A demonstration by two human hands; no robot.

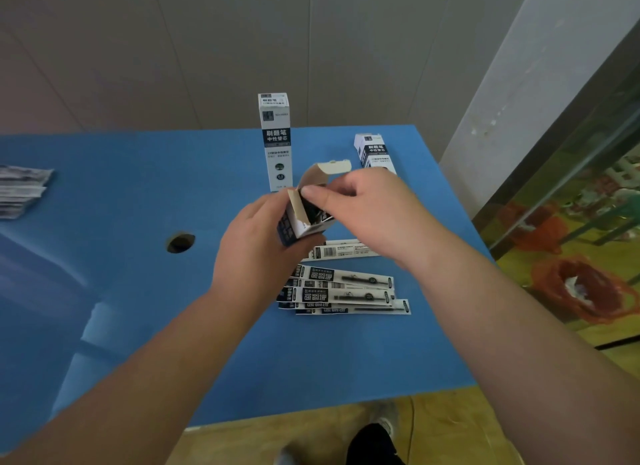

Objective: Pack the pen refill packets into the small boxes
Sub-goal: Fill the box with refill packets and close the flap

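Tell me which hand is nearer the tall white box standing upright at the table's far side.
Left, narrowly. The left hand sits just below the upright box; the right hand is below and off to its right.

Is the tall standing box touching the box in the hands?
Cannot tell. In the head view the standing box sits behind the held box, whose flap overlaps its base.

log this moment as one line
left hand: holds open box | right hand: pinches packets at its mouth | loose packets: on table
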